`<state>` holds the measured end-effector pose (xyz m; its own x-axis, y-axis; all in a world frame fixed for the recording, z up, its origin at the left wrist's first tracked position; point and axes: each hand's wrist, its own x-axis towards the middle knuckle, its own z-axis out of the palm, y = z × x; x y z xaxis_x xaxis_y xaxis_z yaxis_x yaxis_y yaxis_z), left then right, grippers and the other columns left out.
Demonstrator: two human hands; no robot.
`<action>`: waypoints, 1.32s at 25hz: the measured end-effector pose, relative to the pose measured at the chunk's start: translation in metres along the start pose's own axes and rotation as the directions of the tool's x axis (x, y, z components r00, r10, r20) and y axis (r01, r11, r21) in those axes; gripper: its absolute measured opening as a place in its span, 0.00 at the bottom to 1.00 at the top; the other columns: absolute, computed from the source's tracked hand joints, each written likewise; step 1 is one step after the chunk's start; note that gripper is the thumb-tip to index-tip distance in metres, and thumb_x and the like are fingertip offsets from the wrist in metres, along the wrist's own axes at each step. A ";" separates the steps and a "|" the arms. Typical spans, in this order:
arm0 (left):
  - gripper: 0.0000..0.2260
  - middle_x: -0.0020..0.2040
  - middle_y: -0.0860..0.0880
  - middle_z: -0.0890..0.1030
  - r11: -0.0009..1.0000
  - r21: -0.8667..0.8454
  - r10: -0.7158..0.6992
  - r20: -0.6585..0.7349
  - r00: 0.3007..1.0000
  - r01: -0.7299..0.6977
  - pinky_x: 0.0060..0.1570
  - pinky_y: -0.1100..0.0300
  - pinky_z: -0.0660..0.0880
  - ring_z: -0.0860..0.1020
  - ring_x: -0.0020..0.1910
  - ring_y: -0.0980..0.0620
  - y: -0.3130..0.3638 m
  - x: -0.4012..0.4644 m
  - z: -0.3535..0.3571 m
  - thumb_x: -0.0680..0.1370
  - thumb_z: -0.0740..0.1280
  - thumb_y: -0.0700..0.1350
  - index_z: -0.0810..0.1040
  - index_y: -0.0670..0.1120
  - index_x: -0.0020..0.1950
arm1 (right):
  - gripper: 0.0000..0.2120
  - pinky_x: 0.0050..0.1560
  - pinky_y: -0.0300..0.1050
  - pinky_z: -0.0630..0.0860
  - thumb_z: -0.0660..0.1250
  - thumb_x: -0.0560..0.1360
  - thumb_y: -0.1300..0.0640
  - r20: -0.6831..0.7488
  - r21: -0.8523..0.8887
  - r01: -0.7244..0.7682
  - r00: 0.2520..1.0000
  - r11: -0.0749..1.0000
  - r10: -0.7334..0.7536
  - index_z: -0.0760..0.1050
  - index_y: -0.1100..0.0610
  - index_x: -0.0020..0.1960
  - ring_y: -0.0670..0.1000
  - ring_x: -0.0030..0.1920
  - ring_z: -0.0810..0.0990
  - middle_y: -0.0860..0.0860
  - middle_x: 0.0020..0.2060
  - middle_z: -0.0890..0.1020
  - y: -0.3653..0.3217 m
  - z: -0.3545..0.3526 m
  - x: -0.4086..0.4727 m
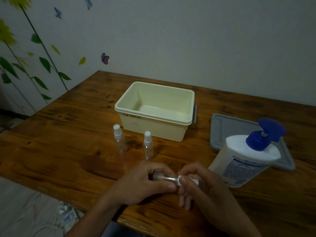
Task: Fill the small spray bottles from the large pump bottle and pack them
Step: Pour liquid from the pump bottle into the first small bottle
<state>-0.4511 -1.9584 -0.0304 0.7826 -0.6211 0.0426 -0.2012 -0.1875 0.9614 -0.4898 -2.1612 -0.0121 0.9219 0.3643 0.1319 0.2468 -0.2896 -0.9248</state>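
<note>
two upright spray bottles (133, 144) before the open box (154, 113), pump bottle (246, 158) right

Small dark logo + print on cream box (154, 115) front, pump bottle (242, 161) label — both illegible.

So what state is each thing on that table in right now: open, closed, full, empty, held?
Cream box: open, nothing visible inside.
Grey lid: off, flat on the table beside the box.
Pump bottle: upright, pump on.
Left spray bottle: upright, capped, looks empty.
Middle spray bottle: upright, capped, looks empty.
Held spray bottle: sideways, body in left hand, cap pinched by right hand.
</note>
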 end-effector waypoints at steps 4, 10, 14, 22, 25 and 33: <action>0.12 0.27 0.55 0.73 0.999 -0.040 -0.005 -0.024 1.000 0.004 0.29 0.64 0.65 0.68 0.26 0.58 0.000 0.001 -0.001 0.79 0.63 0.51 0.80 0.50 0.37 | 0.04 0.39 0.39 0.78 0.62 0.73 0.49 0.002 -0.090 0.071 0.997 0.993 -0.071 0.73 0.43 0.48 0.49 0.42 0.81 0.48 0.44 0.80 0.004 0.001 0.002; 0.11 0.28 0.53 0.72 1.000 0.019 -0.006 -0.096 0.995 0.008 0.29 0.57 0.65 0.69 0.28 0.52 -0.008 0.002 0.005 0.75 0.66 0.54 0.79 0.53 0.35 | 0.09 0.32 0.35 0.73 0.62 0.70 0.38 -0.091 -0.048 -0.074 0.993 0.996 0.069 0.74 0.41 0.46 0.45 0.34 0.79 0.47 0.39 0.81 0.003 0.004 0.005; 0.13 0.28 0.52 0.70 0.999 0.036 -0.022 -0.091 0.996 0.025 0.28 0.56 0.63 0.67 0.27 0.52 -0.011 0.004 0.004 0.76 0.65 0.56 0.78 0.51 0.35 | 0.03 0.35 0.38 0.76 0.68 0.69 0.48 -0.101 0.067 -0.067 0.992 0.996 0.073 0.76 0.45 0.42 0.46 0.38 0.80 0.48 0.41 0.81 0.004 -0.001 0.005; 0.18 0.28 0.43 0.72 1.000 -0.005 0.011 -0.064 0.998 -0.011 0.28 0.52 0.63 0.67 0.26 0.46 -0.009 0.002 0.002 0.75 0.65 0.58 0.80 0.44 0.37 | 0.08 0.32 0.35 0.74 0.65 0.70 0.41 -0.072 -0.008 -0.060 0.996 0.998 0.059 0.75 0.43 0.45 0.44 0.34 0.79 0.47 0.38 0.82 0.003 0.004 0.005; 0.20 0.24 0.39 0.66 0.997 -0.077 -0.011 -0.068 0.998 0.006 0.25 0.50 0.59 0.63 0.22 0.45 -0.008 0.000 -0.001 0.76 0.63 0.59 0.78 0.46 0.33 | 0.08 0.35 0.38 0.75 0.69 0.67 0.50 -0.093 -0.042 0.070 0.993 0.997 -0.074 0.74 0.42 0.45 0.47 0.37 0.78 0.45 0.42 0.79 0.005 0.007 0.002; 0.27 0.26 0.32 0.70 0.992 -0.123 -0.005 0.007 1.000 0.006 0.27 0.49 0.62 0.66 0.24 0.38 -0.007 -0.001 -0.002 0.76 0.63 0.60 0.79 0.35 0.35 | 0.13 0.33 0.45 0.78 0.68 0.66 0.37 -0.082 -0.048 0.007 0.997 0.999 -0.011 0.68 0.41 0.45 0.49 0.36 0.80 0.50 0.40 0.81 0.007 0.016 0.004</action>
<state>-0.4489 -1.9551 -0.0371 0.7798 -0.6251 0.0356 -0.1220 -0.0960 0.9879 -0.4895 -2.1477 -0.0241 0.9404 0.2939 0.1712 0.2677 -0.3288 -0.9057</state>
